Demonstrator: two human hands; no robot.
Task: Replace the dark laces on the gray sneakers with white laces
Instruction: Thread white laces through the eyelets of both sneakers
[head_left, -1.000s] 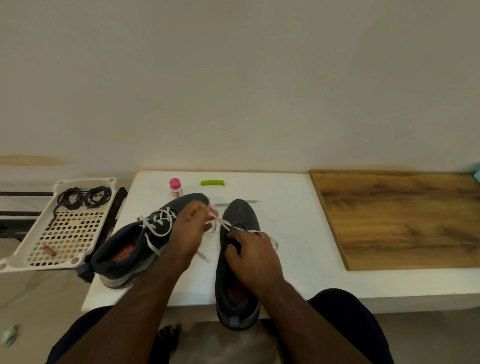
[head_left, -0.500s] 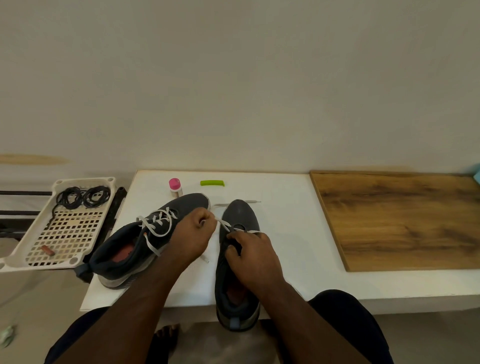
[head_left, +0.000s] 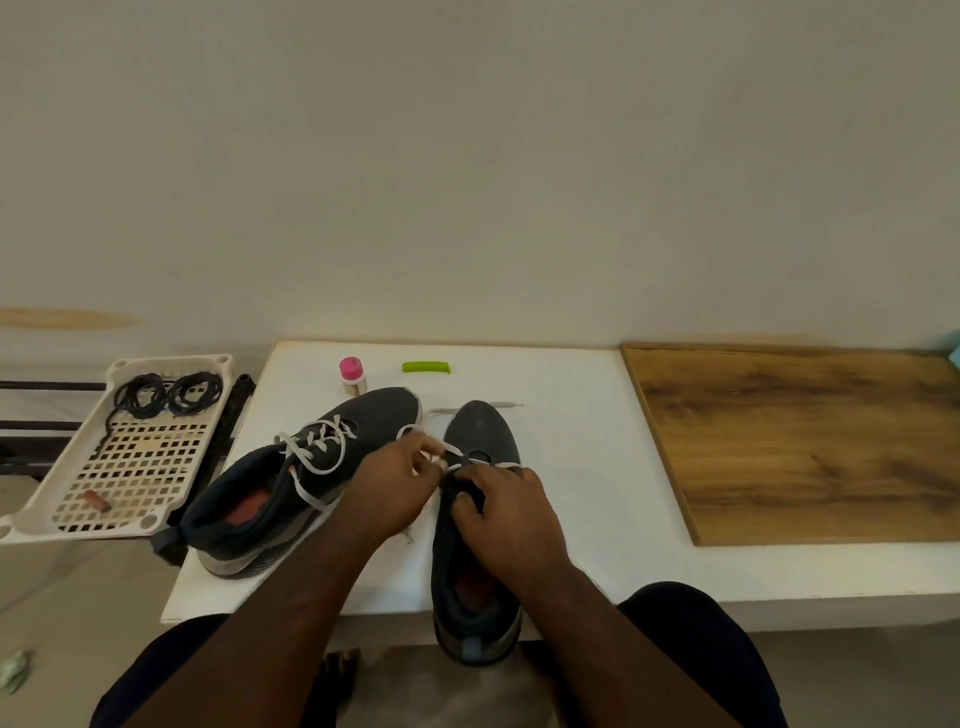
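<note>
Two gray sneakers stand on the white table (head_left: 571, 519). The left sneaker (head_left: 270, 499) lies angled, with a white lace through its eyelets. The right sneaker (head_left: 480, 519) points away from me, its heel over the table's front edge. A white lace (head_left: 452, 457) crosses its lowest eyelets. My left hand (head_left: 400, 483) pinches one end of that lace beside the shoe. My right hand (head_left: 506, 512) grips the shoe's tongue area and lace, hiding the eyelets beneath. Dark laces (head_left: 166, 395) lie coiled in the tray.
A white perforated tray (head_left: 119, 467) sits left of the table, with a small brown item in it. A pink-capped bottle (head_left: 352, 375) and a green piece (head_left: 426, 367) stand near the wall. A wooden board (head_left: 800, 441) covers the table's right side.
My left hand has drawn back toward me and to the right, pulling the white lace end closer to my right hand. The shoes stayed in place.
</note>
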